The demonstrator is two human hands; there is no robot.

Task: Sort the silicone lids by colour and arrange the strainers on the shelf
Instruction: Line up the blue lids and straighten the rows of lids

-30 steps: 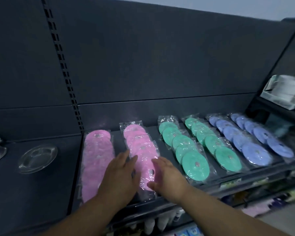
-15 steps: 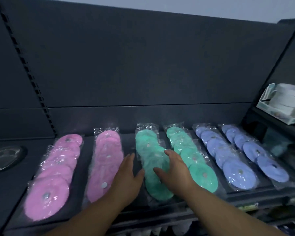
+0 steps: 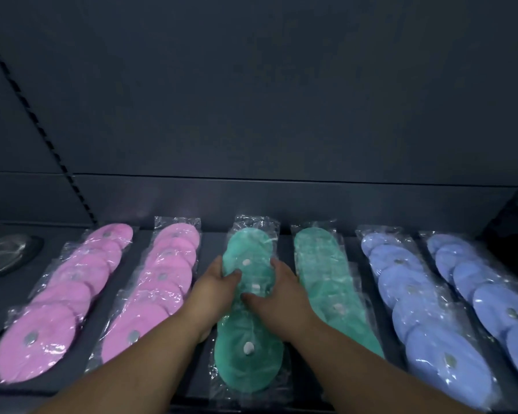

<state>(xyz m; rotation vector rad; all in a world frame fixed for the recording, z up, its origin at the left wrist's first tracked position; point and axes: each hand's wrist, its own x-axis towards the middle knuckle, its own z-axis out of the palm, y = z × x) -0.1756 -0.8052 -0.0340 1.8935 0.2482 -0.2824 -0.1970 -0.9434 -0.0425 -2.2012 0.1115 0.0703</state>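
Six rows of plastic-wrapped silicone lids lie on a dark shelf (image 3: 204,380). From the left come two pink rows (image 3: 54,297) (image 3: 159,282), two green rows (image 3: 247,354) (image 3: 326,279) and two blue rows (image 3: 419,306) (image 3: 485,282). My left hand (image 3: 216,288) grips the left side of the first green row, thumb on top. On that row's right side my right hand (image 3: 277,294) holds it, its thumb curled over the lids.
A clear glass dish (image 3: 5,255) sits on the neighbouring shelf at far left. A dark back panel rises behind the lids. At the far right stands the dark side of another shelf unit (image 3: 515,234).
Both hands went from the second pink row to the first green row and closed around its sides. The view moved right and closer to the shelf.
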